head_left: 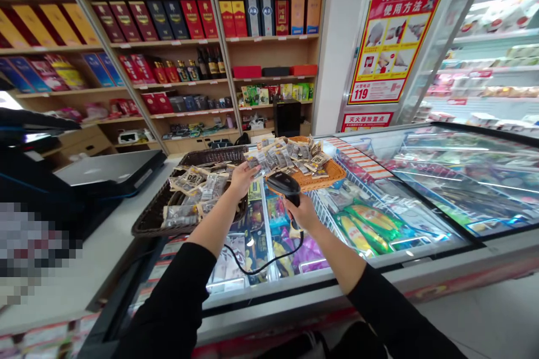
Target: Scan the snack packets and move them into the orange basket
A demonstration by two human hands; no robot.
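Note:
My right hand [301, 211] is wrapped round the grip of a black barcode scanner [284, 183], and its cable [269, 265] loops down over the freezer glass. With my left hand [244, 177] I pinch a small clear snack packet [261, 165] at the left edge of an orange wicker tray [333, 177]. The scanner's head is just right of and below that packet. Many similar packets [304, 152] lie heaped on the orange tray. Left of it, a dark brown wicker basket [147, 219] holds more packets [206, 186], partly behind my left forearm.
Both baskets rest on a glass-topped chest freezer [404, 179] with bagged frozen goods inside. A weighing scale [112, 168] and a white counter [80, 280] stand to the left. Shelves [168, 42] of boxes line the back wall. A red sign [398, 33] hangs on the pillar.

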